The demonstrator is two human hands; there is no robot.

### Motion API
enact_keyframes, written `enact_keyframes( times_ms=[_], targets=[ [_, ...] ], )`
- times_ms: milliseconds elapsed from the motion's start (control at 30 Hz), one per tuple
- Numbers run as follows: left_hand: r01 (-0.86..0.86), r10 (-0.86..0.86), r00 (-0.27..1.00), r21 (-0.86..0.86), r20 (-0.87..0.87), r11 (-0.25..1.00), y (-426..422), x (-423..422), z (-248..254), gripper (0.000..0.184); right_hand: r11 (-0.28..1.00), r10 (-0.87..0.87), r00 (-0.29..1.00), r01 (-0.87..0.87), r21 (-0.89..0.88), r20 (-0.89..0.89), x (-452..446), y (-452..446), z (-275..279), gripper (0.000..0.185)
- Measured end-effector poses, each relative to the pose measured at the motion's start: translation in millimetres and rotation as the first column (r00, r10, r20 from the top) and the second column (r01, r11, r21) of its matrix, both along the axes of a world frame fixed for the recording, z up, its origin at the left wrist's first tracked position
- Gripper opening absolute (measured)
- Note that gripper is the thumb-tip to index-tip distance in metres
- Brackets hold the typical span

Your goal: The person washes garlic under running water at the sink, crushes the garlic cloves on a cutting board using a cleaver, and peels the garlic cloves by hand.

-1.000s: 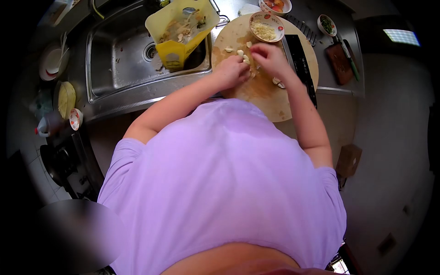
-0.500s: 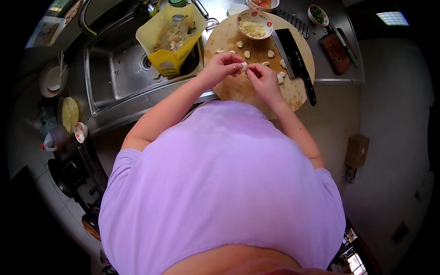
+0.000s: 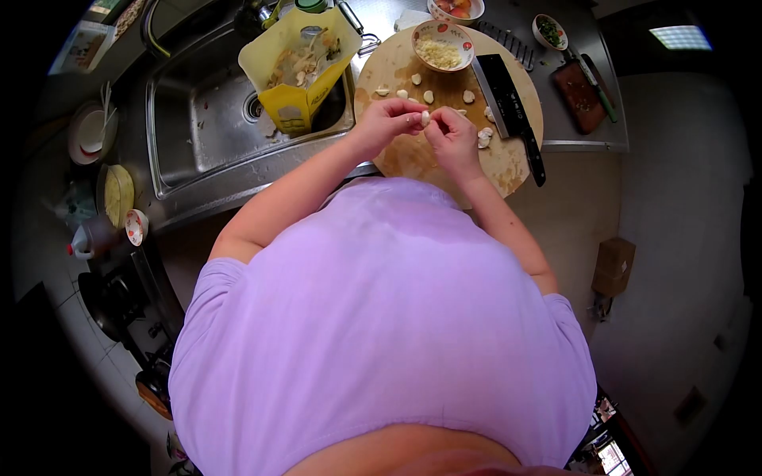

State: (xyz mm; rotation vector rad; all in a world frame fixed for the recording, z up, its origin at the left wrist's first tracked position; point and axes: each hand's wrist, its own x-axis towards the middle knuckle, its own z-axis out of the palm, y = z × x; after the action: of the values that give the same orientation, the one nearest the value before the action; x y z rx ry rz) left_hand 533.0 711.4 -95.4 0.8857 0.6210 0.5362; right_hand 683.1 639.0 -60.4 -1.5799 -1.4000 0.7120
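Note:
Between the fingertips of both hands is a small white garlic clove (image 3: 425, 118), held above a round wooden cutting board (image 3: 413, 159). My left hand (image 3: 387, 124) pinches it from one side, and my right hand (image 3: 453, 141) has its fingers closed at the other side. Several more garlic cloves (image 3: 468, 97) lie scattered on the board around my hands. A black-handled cleaver (image 3: 508, 103) rests flat to the right of them. At the board's far edge stands a patterned bowl (image 3: 467, 54) with chopped garlic (image 3: 439, 53) in it.
Left of the board, a yellow box-shaped container (image 3: 286, 107) of scraps stands at the edge of the steel sink (image 3: 186, 163). To the right lie a brown board (image 3: 578, 99), a knife with a green handle (image 3: 607, 103), and a bowl of chopped greens (image 3: 549, 32).
My right hand has turned slightly, its fingers more curled at the clove. My left hand stays nearly in place. The whole view has shifted a little.

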Motion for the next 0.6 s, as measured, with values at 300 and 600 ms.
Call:
enact_keyframes(
  times_ms=[300, 600],
  targets=[
    [0.145, -0.118, 0.979, -0.166, 0.164, 0.975, 5, -2, 10, 0.030, 0.999, 0.037, 0.987, -0.043, -0.030, -0.159, 2, 3, 7, 0.012],
    [0.157, -0.154, 0.987, -0.060, 0.050, 0.986, 5, -5, 14, 0.023, 0.986, 0.107, 0.844, -0.157, -0.051, -0.526, 12, 0, -17, 0.010]
  ],
)
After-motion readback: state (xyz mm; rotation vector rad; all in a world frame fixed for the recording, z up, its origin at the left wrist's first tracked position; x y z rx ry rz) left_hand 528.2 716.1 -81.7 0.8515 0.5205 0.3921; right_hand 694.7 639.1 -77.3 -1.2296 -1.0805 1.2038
